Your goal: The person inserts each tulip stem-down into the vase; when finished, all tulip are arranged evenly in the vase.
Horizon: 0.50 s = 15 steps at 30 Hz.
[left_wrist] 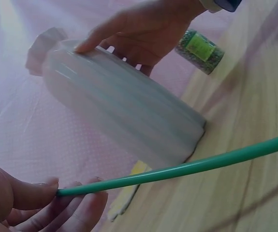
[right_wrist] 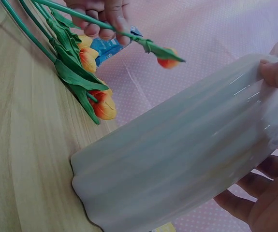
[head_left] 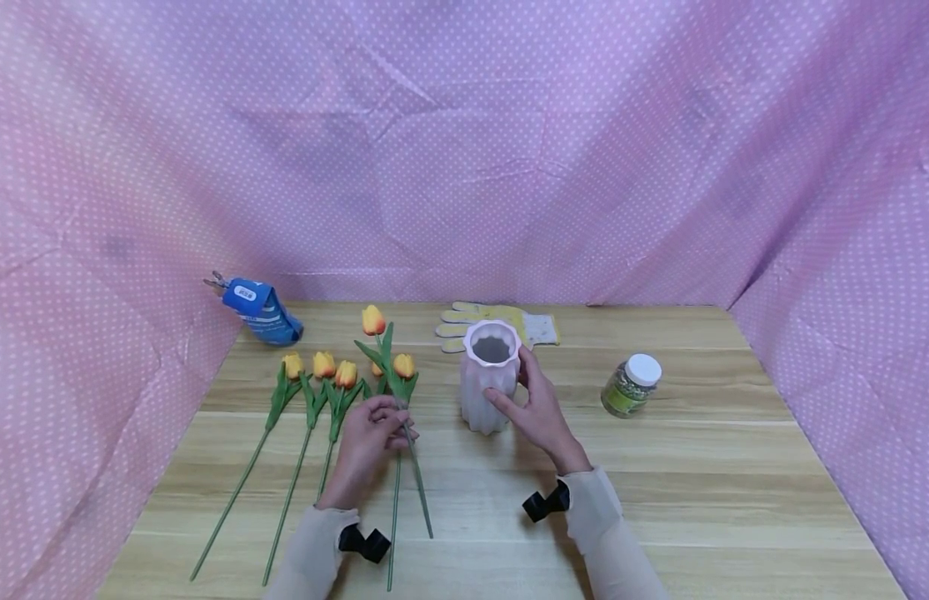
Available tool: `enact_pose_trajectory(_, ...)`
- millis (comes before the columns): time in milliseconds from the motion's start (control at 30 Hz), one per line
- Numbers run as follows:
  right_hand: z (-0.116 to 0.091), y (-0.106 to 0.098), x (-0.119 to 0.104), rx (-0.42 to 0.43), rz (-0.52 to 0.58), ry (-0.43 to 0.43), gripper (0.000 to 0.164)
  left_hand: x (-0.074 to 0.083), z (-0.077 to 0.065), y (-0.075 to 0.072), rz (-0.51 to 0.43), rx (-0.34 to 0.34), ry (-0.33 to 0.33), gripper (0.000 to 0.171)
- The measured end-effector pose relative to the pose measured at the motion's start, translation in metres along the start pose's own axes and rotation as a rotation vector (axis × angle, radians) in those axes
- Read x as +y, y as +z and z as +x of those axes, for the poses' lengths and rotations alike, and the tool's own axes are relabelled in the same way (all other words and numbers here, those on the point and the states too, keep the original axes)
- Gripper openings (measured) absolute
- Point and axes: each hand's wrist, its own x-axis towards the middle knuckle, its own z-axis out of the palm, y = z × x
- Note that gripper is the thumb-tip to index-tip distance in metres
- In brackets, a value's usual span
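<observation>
In the head view my left hand (head_left: 374, 429) pinches the green stem of an orange-yellow tulip (head_left: 373, 321), its bloom pointing away from me. The left wrist view shows that stem (left_wrist: 177, 171) between thumb and fingers, above the table. My right hand (head_left: 537, 408) grips the side of a pale, ribbed vase (head_left: 479, 400) with a scalloped rim, thumb on the near side and fingers around the far right side. The vase stands upright on the table. Several more tulips lie to the left, among them one bloom (head_left: 292, 365) at the far left and another (head_left: 404, 365) beside the held stem.
A yellow and white work glove (head_left: 541, 327) lies behind the vase. To the right stands a jar (head_left: 627, 392) of small grains with a white lid. A blue bag (head_left: 265, 312) closed with a clip sits at the back left. Pink dotted cloth (head_left: 464, 167) hangs around the wooden table (head_left: 696, 483).
</observation>
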Motion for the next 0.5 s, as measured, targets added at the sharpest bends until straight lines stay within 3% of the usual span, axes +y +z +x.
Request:
enact_pose_trajectory(267,0.0,0.0,0.002,0.002,-0.001,-0.005,0.078,0.007,-0.001,-0.01,-0.131,0.012,0.053,0.029)
enact_pose_trajectory(500,0.0,0.0,0.001,-0.003,0.0,0.013,0.078,0.012,-0.003,-0.015,-0.252,0.047,0.067,0.017)
